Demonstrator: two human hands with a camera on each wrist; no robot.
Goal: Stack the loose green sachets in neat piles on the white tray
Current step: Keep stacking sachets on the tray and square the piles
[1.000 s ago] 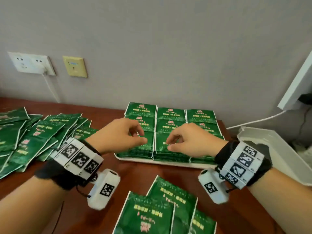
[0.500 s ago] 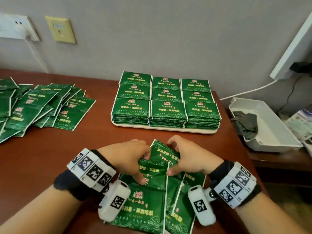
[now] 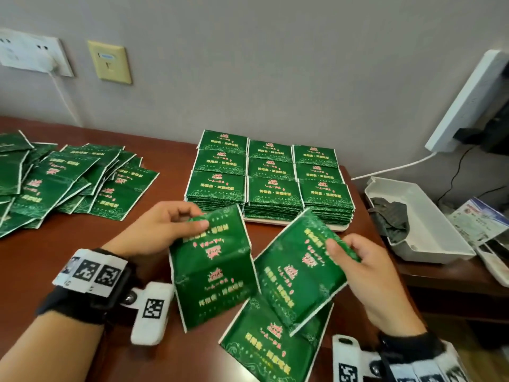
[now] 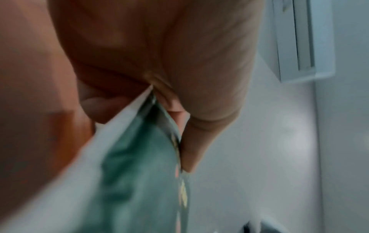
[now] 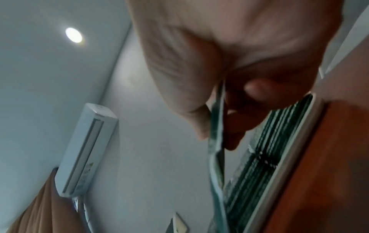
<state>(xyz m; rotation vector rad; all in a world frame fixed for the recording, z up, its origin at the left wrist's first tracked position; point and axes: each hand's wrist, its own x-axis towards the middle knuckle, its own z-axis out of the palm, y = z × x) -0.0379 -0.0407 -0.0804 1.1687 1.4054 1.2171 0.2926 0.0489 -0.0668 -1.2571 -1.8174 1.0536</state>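
My left hand point(image 3: 176, 227) pinches the top edge of a long green sachet point(image 3: 212, 268) and holds it above the table; the left wrist view shows thumb and fingers clamped on that sachet point(image 4: 147, 157). My right hand point(image 3: 355, 260) pinches a second green sachet point(image 3: 300, 263), tilted, just right of the first. A third sachet point(image 3: 270, 343) lies flat on the table under them. The white tray point(image 3: 303, 224) stands at the back with neat green piles point(image 3: 272, 177) in three columns. The right wrist view shows the held sachet point(image 5: 216, 141) beside the tray's piles point(image 5: 265, 157).
A loose heap of green sachets point(image 3: 63, 183) covers the table's left side. A white bin point(image 3: 424, 230) with a dark cloth sits off the table's right edge, beside leaflets. Wall sockets point(image 3: 110, 62) and a cable are on the wall behind.
Both hands came back from the tray to the near sachets, each took hold of one, and lifted them apart off the table. The head view also swung down and then up.
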